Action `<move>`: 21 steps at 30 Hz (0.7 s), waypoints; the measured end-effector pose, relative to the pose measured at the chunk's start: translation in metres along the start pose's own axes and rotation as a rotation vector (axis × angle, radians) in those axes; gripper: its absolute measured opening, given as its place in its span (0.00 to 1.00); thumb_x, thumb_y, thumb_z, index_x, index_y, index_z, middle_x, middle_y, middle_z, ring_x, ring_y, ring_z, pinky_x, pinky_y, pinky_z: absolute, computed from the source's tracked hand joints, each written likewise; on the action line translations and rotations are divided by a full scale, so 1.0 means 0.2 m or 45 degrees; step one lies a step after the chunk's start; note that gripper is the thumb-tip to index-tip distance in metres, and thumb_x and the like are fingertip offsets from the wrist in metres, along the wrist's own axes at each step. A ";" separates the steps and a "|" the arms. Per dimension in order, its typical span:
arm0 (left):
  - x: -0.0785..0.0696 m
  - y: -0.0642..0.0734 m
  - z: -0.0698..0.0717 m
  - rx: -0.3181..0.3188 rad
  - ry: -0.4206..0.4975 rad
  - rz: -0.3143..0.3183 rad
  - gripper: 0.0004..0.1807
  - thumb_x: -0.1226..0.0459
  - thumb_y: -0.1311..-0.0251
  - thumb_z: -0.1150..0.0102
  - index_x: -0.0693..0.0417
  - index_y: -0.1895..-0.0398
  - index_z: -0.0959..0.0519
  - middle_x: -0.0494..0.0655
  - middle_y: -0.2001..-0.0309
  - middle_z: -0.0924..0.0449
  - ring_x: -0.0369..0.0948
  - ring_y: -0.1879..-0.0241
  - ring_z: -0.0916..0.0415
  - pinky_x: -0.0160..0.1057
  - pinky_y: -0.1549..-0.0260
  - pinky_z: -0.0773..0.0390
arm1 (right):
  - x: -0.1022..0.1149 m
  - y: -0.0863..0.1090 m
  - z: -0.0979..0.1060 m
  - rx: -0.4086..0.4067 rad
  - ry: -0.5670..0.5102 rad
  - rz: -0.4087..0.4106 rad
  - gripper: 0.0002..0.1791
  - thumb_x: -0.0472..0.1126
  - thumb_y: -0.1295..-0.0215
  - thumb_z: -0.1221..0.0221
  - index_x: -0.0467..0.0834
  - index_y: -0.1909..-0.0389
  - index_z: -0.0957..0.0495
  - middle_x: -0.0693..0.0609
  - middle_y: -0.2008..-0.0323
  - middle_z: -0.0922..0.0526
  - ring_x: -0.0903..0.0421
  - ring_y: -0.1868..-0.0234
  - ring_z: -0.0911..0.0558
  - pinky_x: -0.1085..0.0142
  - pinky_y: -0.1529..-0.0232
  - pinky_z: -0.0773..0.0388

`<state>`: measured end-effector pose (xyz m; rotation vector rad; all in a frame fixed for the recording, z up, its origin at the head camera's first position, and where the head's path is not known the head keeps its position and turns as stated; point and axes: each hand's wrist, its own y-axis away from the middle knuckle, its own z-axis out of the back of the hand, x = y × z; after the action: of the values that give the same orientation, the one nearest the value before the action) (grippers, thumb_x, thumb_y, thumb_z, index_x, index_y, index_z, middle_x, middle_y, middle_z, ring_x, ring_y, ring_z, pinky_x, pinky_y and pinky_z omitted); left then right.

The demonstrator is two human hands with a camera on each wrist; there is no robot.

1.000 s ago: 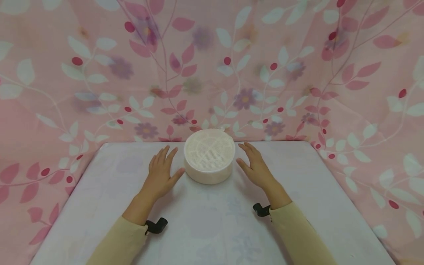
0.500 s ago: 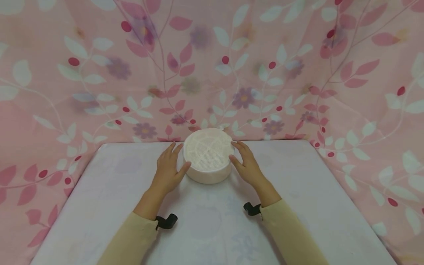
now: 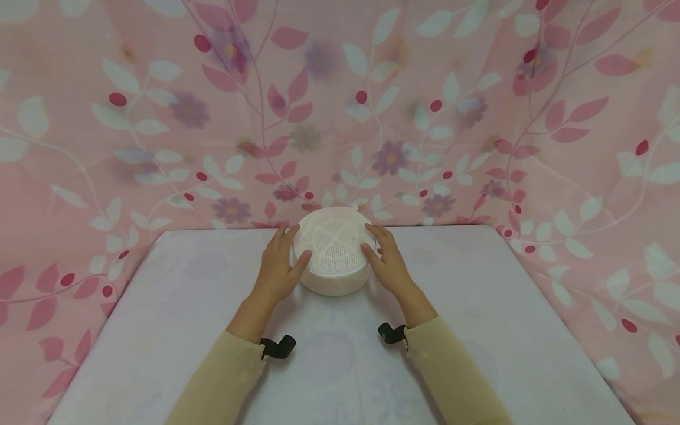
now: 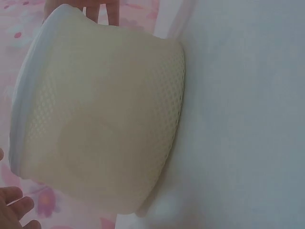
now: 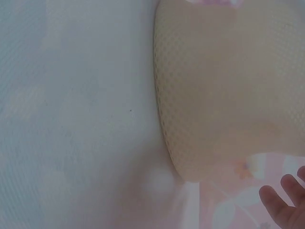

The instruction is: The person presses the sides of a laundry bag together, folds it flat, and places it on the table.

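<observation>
A drum-shaped cream mesh laundry bag (image 3: 333,245) sits upright at the far middle of the table, its flat mesh top facing up and a pale band round the rim. On its left side, my left hand (image 3: 276,268) has its fingers spread, with the thumb overlapping the front rim. Opposite it, my right hand (image 3: 392,265) reaches over the right rim with thumb and fingers apart. In the left wrist view, the left fingers (image 4: 19,202) show beside the bag (image 4: 105,109), with a gap. The right wrist view shows the right fingers (image 5: 281,202) likewise apart from the bag (image 5: 214,95).
A white cloth with faint prints covers the table (image 3: 329,366). Right behind its back edge hangs a pink floral curtain (image 3: 340,118), which also runs along both sides. Dark wrist-camera mounts (image 3: 278,347) stick out from the sleeves.
Both hands have moved inward from either side, from apart from the laundry bag to close around its rim. The bag has stayed in place.
</observation>
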<state>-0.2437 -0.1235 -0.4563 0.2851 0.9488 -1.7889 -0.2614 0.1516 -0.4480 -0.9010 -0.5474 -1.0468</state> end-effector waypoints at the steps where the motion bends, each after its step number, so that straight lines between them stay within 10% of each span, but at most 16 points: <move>1: 0.00 0.00 -0.01 0.003 0.022 0.016 0.37 0.43 0.29 0.51 0.51 0.23 0.42 0.60 0.23 0.50 0.61 0.26 0.50 0.70 0.35 0.48 | 0.00 0.00 -0.01 -0.004 -0.008 -0.009 0.30 0.50 0.24 0.47 0.47 0.25 0.38 0.37 0.26 0.43 0.38 0.28 0.39 0.40 0.39 0.30; 12: -0.01 -0.04 -0.07 0.036 0.187 0.167 0.36 0.44 0.28 0.50 0.48 0.23 0.43 0.61 0.23 0.51 0.60 0.24 0.53 0.66 0.31 0.49 | 0.00 -0.01 -0.07 -0.031 -0.049 -0.051 0.30 0.51 0.23 0.48 0.50 0.25 0.40 0.40 0.26 0.42 0.40 0.27 0.39 0.40 0.43 0.28; 21: -0.03 -0.03 -0.12 0.026 0.264 0.217 0.36 0.49 0.28 0.47 0.50 0.23 0.45 0.57 0.25 0.44 0.52 0.24 0.48 0.55 0.28 0.48 | 0.01 -0.02 -0.11 -0.028 -0.068 -0.078 0.31 0.53 0.24 0.49 0.53 0.23 0.42 0.39 0.26 0.43 0.38 0.25 0.43 0.37 0.30 0.46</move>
<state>-0.2519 -0.1014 -0.4647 0.5571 1.0194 -1.6351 -0.2642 0.1317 -0.4567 -0.9386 -0.6120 -1.0887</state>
